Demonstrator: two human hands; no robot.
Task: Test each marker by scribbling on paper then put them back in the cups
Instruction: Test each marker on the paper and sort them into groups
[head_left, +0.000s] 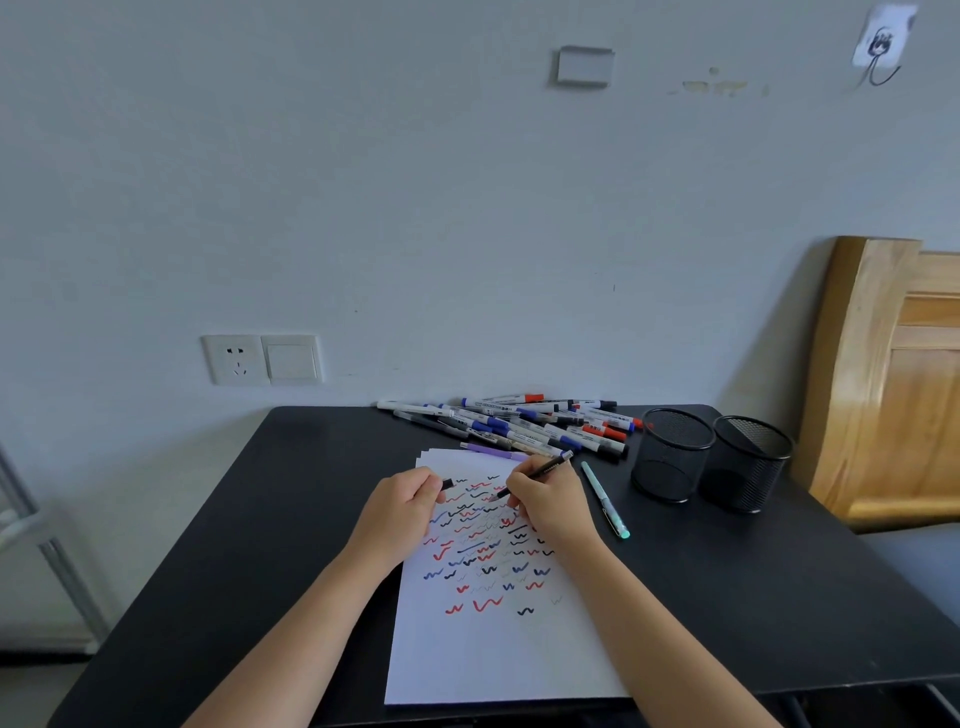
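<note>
Black marker (535, 474), a thin one, is pinched in the right hand (550, 504) in a normal writing grip. It's tilted so the back end points up toward the far right, and the tip is down on the paper (493, 654) in the upper part of the sheet, right in the mess of red, blue and black squiggles. The left hand (402, 506) rests on the paper's left edge with its fingers curled around a small black cap (448, 484) that pokes out of the fist.

Behind the sheet, a pile of markers (519, 426) is spread along the wall side of the black table (260, 519), and a purple pen (493, 451) lies across the paper's top edge. A teal pen (605, 501) lies just beside the right hand, between the paper and the two black mesh cups (670, 457). The cups stand upright, touching each other, with no markers sticking out.
</note>
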